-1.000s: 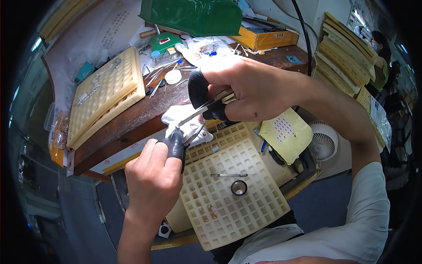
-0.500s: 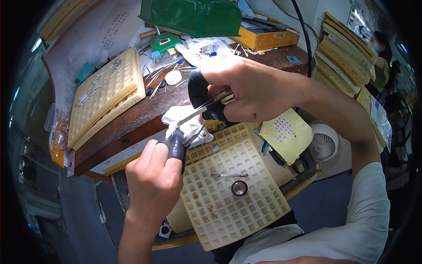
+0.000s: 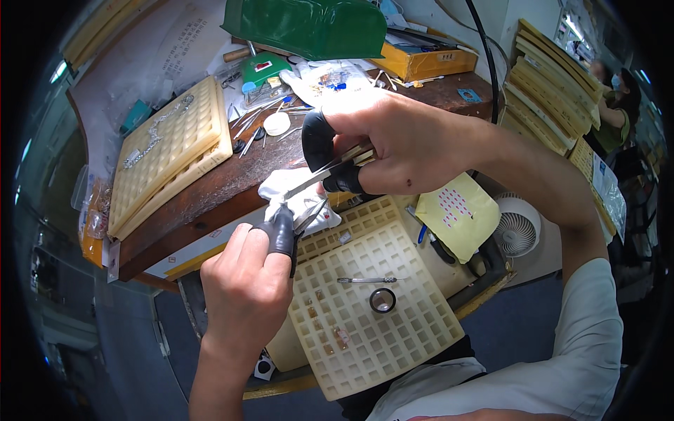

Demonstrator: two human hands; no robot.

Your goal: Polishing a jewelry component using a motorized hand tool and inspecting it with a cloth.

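Note:
Black covers wrap fingers on both hands. My right hand [image 3: 393, 144] is closed on a thin flat metal tool [image 3: 305, 185], whose tip slants down to my left fingertips. The tool's exact kind is unclear. My left hand [image 3: 246, 288] is pinched closed below that tip; whatever small piece sits in the pinch is too small and bright to make out. A pointed metal tool [image 3: 313, 216] sticks out beside the left fingers, partly hidden by them. Behind the fingertips lies a white cloth [image 3: 279, 184] at the front edge of the wooden bench [image 3: 203, 203].
Below my hands lies a cream grid tray [image 3: 414, 330] bearing small pieces, a slim metal tool [image 3: 366, 280] and a round black-rimmed loupe [image 3: 382, 300]. Nearby are a yellow sheet [image 3: 460, 217] and a white fan [image 3: 518, 224]. Another tray [image 3: 158, 158] holds a chain; a person [image 3: 611, 116] is far right.
My hands stay almost in place; the right hand and its tool have shifted very slightly right. In the far right background, the person has moved a little.

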